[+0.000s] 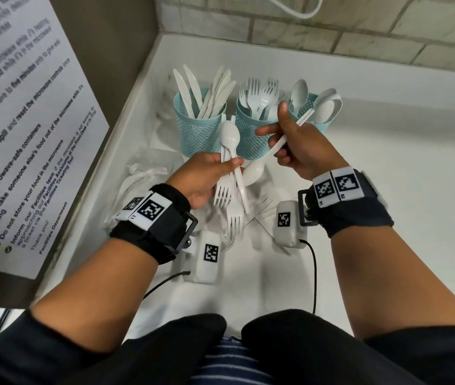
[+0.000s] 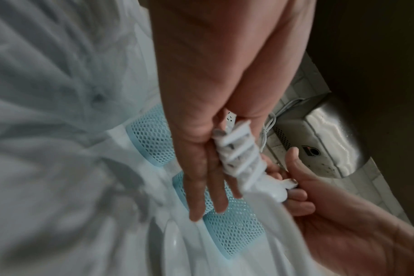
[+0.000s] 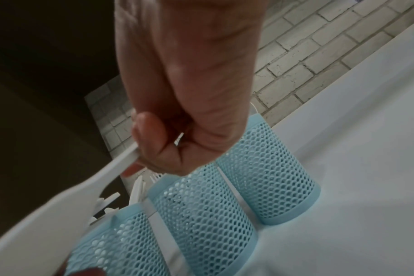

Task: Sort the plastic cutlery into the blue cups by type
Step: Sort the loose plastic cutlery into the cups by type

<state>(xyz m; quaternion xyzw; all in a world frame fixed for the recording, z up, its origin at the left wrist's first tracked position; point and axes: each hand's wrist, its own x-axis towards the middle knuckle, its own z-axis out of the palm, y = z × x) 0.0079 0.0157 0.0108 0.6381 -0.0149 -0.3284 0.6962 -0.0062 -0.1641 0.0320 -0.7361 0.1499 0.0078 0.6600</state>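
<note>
Left grip clasps a cutlery bundle — right grip pinches one spoon.

A: What sort of room is this?

B: A corner nook. A white countertop runs back to a wall of pale grey brick with darker mortar lines.

A: And along the counter's left edge?

B: A dark brown panel stands there, and a white printed notice about microwave use hangs on it, with black text and green bullet marks.

A: Anything on the back wall?

B: A white cord loops across the brick near the top. In the left wrist view, a brushed-metal appliance sits against the tiles, though what it is I can't tell.

A: The light?

B: Soft and even, with faint shadows on the counter.
</note>
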